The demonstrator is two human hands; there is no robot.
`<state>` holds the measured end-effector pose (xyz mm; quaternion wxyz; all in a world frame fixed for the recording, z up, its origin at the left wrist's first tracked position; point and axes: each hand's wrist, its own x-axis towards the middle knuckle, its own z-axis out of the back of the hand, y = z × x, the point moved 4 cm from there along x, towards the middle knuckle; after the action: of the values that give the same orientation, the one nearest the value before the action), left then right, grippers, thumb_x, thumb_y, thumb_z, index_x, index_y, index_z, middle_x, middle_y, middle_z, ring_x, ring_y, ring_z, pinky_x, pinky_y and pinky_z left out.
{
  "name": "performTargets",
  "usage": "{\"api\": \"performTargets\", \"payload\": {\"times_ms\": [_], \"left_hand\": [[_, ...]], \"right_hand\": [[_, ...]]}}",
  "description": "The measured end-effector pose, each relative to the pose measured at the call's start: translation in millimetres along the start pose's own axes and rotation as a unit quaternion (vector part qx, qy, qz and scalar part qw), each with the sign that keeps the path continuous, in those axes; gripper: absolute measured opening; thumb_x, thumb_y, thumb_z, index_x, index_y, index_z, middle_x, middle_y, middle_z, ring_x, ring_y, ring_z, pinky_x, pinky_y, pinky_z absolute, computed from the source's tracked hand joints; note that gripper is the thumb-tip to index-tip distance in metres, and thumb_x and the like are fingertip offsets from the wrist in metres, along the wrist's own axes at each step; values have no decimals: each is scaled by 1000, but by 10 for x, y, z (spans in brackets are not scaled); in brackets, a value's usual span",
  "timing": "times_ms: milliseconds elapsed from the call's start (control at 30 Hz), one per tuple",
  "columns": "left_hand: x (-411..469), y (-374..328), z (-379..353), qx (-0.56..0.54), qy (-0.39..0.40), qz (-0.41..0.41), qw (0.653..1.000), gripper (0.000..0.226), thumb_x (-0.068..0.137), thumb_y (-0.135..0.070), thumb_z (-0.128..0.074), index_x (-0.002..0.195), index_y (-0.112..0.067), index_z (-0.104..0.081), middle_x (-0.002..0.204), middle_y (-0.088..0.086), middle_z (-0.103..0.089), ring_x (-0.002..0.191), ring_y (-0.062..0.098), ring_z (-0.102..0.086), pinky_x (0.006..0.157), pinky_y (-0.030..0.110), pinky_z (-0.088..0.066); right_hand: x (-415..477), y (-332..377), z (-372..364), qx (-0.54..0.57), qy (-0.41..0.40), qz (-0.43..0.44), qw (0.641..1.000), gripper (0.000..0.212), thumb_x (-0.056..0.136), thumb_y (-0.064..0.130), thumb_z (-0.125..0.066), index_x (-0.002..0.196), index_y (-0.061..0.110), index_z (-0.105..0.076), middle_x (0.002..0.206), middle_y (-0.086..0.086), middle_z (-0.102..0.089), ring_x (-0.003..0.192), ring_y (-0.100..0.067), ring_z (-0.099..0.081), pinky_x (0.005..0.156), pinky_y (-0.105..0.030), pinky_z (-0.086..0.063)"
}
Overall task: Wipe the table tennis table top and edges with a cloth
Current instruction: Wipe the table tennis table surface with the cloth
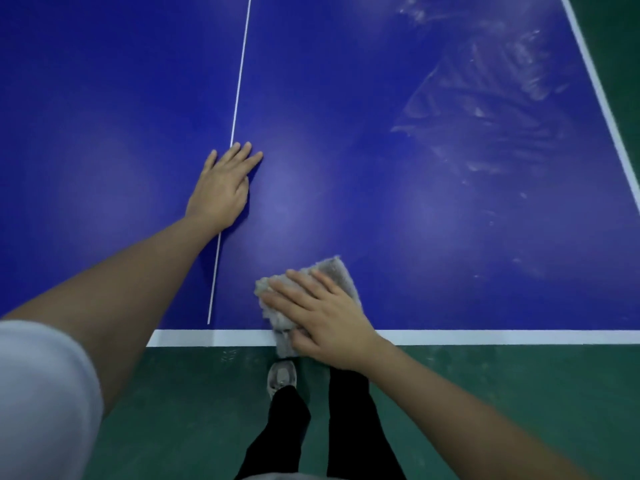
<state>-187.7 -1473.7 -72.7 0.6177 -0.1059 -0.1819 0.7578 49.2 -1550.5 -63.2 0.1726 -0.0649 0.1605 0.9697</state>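
- Left hand (pixel 221 188): one, flat on the blue table top (pixel 346 133), fingers straight and released, lying over the white centre line (pixel 239 71).
- Cloth (pixel 332 271): one, grey, at the near white edge band (pixel 485 337), overhanging it.
- Right hand (pixel 325 317): one, fingers straight, pressing on the cloth, which lies under them.

Right hand (pixel 325 313) presses cloth (pixel 337 271) — table (pixel 346 133) edge.

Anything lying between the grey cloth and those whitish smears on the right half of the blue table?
Nothing visible does. The right hand presses the grey fuzzy cloth at the near white edge; only bare blue table top lies toward the whitish smears.
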Motion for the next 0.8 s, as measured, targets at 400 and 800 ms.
{"api": "performTargets", "payload": {"times_ms": [400,800], "left_hand": [[9,-2,-8,3,-8,8,1000,50,95,-4,-32,144,-16,-35,153,4,-27,143,16,-17,118,38,-4],[2,40,-31,13,2,28,1000,51,95,-3,-34,143,-19,-36,152,0,-29,142,13,-18,117,34,-4]], "right_hand": [[-204,-659,173,-30,-59,-284,957,65,84,35,-31,148,26,-29,155,4,-27,142,-25,-27,117,-41,-11],[1194,-1974,753,-44,-70,-161,983,62,92,34,-43,150,27,-21,157,4,-21,144,-25,-19,115,-39,-10]]}}
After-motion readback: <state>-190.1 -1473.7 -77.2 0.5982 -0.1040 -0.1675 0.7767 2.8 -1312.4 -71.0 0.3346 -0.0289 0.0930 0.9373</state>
